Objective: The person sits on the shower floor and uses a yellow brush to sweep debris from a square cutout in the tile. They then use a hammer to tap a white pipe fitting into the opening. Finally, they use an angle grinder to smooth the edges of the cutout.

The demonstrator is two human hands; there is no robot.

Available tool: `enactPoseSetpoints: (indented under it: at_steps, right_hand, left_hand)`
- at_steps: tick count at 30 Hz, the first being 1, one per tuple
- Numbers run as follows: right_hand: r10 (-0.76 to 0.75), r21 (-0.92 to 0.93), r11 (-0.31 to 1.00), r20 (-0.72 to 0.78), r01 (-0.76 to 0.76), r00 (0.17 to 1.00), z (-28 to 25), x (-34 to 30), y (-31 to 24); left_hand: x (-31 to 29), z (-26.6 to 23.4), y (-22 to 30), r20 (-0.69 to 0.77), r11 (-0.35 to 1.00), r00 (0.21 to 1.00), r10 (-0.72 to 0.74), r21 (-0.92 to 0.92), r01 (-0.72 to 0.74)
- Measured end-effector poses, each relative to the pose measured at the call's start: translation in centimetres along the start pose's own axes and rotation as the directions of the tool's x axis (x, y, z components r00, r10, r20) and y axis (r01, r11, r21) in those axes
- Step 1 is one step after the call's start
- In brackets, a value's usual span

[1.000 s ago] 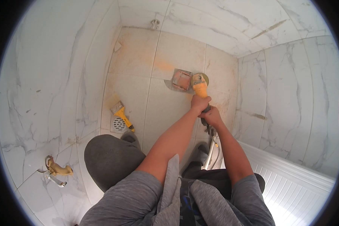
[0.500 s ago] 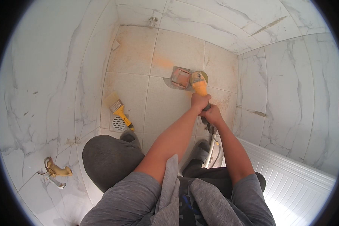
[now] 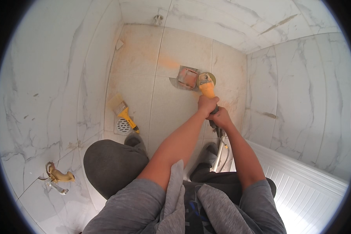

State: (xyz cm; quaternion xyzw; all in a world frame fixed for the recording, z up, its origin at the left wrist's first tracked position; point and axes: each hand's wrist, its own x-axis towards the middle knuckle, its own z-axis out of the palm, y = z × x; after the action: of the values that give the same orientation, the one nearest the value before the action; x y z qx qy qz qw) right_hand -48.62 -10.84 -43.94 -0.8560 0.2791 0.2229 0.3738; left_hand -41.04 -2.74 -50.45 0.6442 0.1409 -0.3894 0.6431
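Note:
A yellow angle grinder (image 3: 207,86) is gripped in both hands, its round disc at the far end beside a square opening (image 3: 188,77) in the floor tile. Reddish material shows inside that opening. My left hand (image 3: 208,104) is wrapped round the front of the grinder's body, just behind the head. Closer to me, my right hand (image 3: 221,117) is closed round the dark rear part. The underside of the disc is hidden, so I cannot tell whether it touches the tile.
A wide yellow-handled paintbrush (image 3: 125,114) lies by a round floor drain (image 3: 123,125) at the left. Orange dust (image 3: 168,61) streaks the tiles. A tap (image 3: 58,175) juts from the left wall, and a white ribbed panel (image 3: 300,183) stands at the right. A tile chip (image 3: 119,44) lies far left.
The view has shifted very slightly. Both hands keep the same hold on the grinder, which stays beside the square opening.

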Motion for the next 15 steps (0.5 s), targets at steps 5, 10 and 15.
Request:
enactPoseSetpoints:
  at_steps: [5,10,15]
  right_hand:
    - [0.019,0.001,1.0,0.014,-0.019,1.0,0.1,-0.8,0.1]
    - [0.019,0.014,1.0,0.012,-0.019,1.0,-0.1,-0.6,-0.3]
    - [0.004,0.055,0.998,0.003,-0.004,1.0,-0.2,-0.1,-0.4]
  left_hand:
    - [-0.2,0.3,-1.1,-0.04,0.999,0.999,0.015,0.037,-0.013]
    - [0.4,0.6,-1.2,-0.064,0.999,0.998,0.028,0.032,-0.026]
    - [0.9,0.5,-0.7,-0.035,1.0,0.999,0.019,-0.004,-0.019]
